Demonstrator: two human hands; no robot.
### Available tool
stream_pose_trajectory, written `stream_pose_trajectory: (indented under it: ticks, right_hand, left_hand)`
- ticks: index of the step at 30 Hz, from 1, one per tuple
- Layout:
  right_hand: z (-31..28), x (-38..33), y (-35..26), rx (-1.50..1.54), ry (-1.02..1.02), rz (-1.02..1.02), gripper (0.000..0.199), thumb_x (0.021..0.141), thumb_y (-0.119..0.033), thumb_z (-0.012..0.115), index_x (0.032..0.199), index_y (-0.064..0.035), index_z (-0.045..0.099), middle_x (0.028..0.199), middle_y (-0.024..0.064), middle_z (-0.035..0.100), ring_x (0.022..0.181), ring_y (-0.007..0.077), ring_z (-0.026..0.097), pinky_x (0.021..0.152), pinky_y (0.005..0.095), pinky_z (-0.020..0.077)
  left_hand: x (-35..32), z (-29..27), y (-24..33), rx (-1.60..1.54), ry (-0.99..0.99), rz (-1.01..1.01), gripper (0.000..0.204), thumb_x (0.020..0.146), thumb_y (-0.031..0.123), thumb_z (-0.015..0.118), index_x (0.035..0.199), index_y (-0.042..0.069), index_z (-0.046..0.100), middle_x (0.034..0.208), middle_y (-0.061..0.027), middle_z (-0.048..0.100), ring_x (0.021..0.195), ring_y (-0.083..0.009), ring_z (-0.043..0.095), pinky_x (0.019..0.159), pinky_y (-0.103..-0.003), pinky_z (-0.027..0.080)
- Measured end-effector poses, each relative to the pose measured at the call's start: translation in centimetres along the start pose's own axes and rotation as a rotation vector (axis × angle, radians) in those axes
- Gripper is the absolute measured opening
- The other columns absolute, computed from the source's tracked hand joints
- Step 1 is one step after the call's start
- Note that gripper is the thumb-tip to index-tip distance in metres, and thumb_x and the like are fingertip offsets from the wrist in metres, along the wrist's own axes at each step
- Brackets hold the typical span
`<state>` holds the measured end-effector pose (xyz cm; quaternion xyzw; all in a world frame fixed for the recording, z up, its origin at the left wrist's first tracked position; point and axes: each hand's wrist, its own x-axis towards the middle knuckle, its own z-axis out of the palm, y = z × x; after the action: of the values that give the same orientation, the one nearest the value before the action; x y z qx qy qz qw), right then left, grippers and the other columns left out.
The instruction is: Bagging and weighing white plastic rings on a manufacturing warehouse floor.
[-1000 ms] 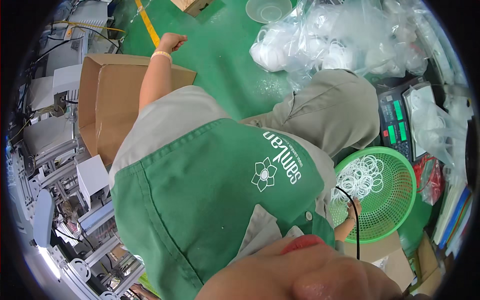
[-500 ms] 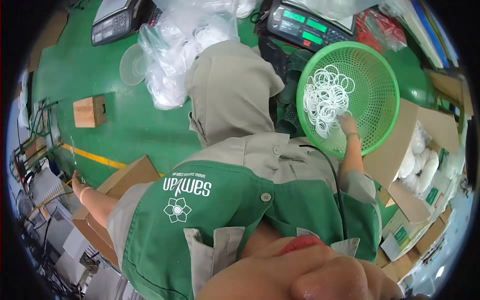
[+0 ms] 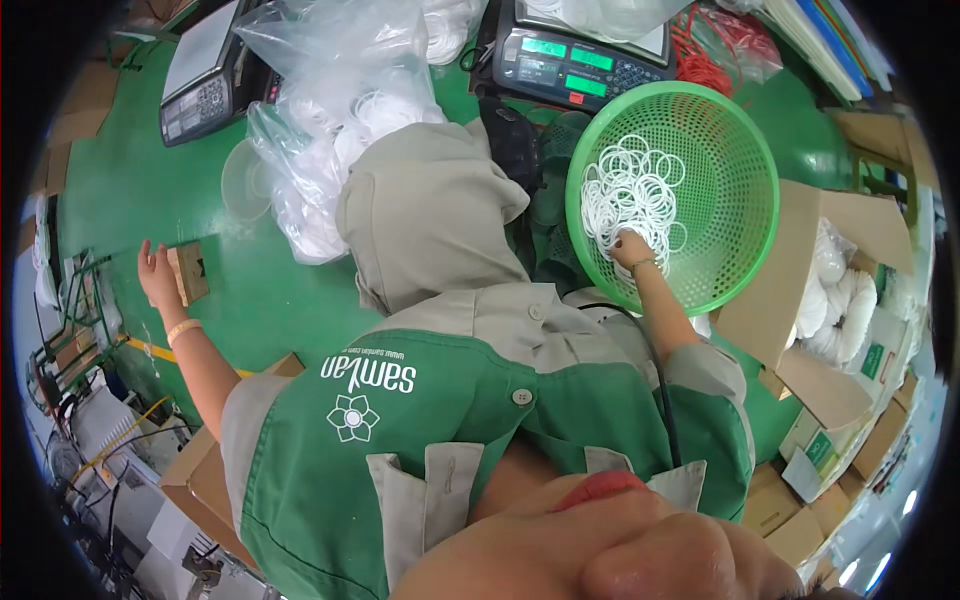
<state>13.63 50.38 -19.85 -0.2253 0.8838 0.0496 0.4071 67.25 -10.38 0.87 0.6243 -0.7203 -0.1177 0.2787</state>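
Note:
A bright green perforated plastic basket (image 3: 727,215) stands to my right, with a loose heap of thin white rings (image 3: 640,185) on its near-left side. My right hand (image 3: 630,248) reaches over the basket's near rim into the edge of that heap. Its fingers are curled on the rings, their tips partly hidden. My left hand (image 3: 158,278) is held out to the left, fingers extended and nothing in it. Just beyond that hand, on the green floor, sits a small wooden block (image 3: 190,271).
Clear bags of white material (image 3: 300,190) lie ahead, beside a translucent tub (image 3: 245,182). Two scales, one a lit scale (image 3: 580,65), stand at the far side. An open carton (image 3: 780,280) with bagged white bundles is at right; another carton (image 3: 205,490) is at left.
My left hand has swung forward from beside the left carton to near the wooden block. My right hand has shifted left along the ring heap. The whole view has moved slightly.

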Motion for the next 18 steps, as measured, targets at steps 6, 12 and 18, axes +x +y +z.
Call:
stream_pose_trajectory:
  ticks: [6, 12, 18]
  right_hand:
    - [-0.6, 0.7, 0.7, 0.116, -0.092, -0.079, 0.038, 0.061, -0.022, 0.071, 0.092, -0.0041, 0.059, 0.099, 0.0171, 0.06, 0.095, 0.033, 0.056, 0.083, 0.0402, 0.0463]
    - [-3.3, 0.3, -2.0, 0.014, 0.222, -0.024, 0.027, 0.076, -0.026, 0.051, 0.098, -0.0103, 0.056, 0.096, 0.0153, 0.062, 0.09, 0.0343, 0.059, 0.076, 0.0464, 0.0472]
    - [-6.6, 2.5, -1.2, 0.219, 0.528, 0.25, 0.027, 0.076, -0.023, 0.055, 0.101, -0.0114, 0.055, 0.101, 0.0177, 0.061, 0.092, 0.0339, 0.059, 0.08, 0.0499, 0.043]
  left_hand:
    - [-2.4, 3.7, 18.5, -0.536, -0.286, 0.346, 0.036, 0.089, 0.01, 0.054, 0.122, -0.002, 0.049, 0.125, -0.0118, 0.052, 0.108, -0.017, 0.054, 0.09, -0.026, 0.042]
    - [-11.8, -0.3, 36.4, -0.754, -0.783, 0.668, 0.038, 0.083, 0.006, 0.055, 0.12, -0.002, 0.051, 0.124, -0.0138, 0.052, 0.108, -0.0202, 0.054, 0.09, -0.032, 0.042]
    - [-19.2, 1.7, 44.5, -0.506, -1.276, 1.638, 0.051, 0.069, 0.02, 0.07, 0.116, 0.006, 0.055, 0.121, -0.0148, 0.053, 0.095, -0.0255, 0.057, 0.081, -0.034, 0.044]
